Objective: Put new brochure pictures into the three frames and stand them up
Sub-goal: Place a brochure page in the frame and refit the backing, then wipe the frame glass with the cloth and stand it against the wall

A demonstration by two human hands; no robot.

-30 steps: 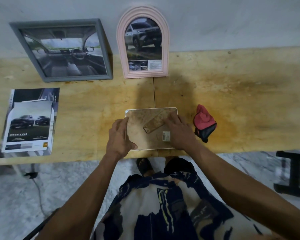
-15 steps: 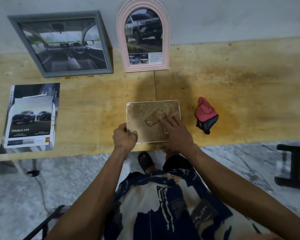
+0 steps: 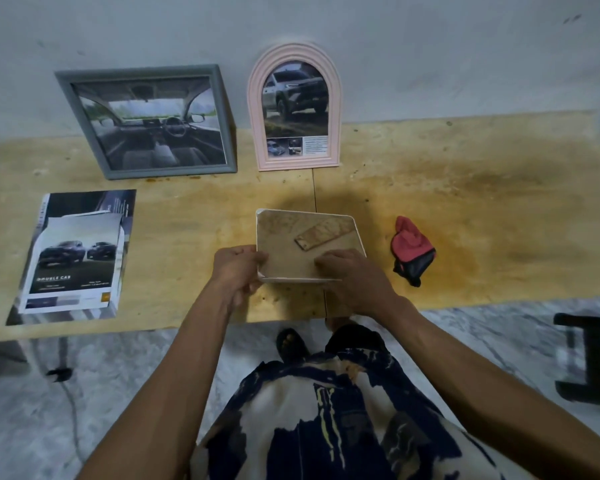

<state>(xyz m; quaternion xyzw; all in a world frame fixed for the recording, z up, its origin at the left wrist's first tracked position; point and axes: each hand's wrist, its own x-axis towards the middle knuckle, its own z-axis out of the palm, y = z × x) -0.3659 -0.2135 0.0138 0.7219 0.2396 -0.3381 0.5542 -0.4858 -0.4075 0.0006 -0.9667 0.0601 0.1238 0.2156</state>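
While face down, white frame [image 3: 291, 237] sits between both gripping hands.

Stained table [image 3: 465, 188] (brochures [image 3: 77, 258], cloth [image 3: 411, 249])

Plain room: stained plywood table [image 3: 465, 202], bare wall [image 3: 430, 46]

We reached both bare arms forward, forearms converging. Our left hand [image 3: 238, 271] curled its fingers [image 3: 258, 259] round the left edge of the white frame [image 3: 284, 251]; our right hand [image 3: 352, 275] lay knuckles-up on its backing, fingers bent down.
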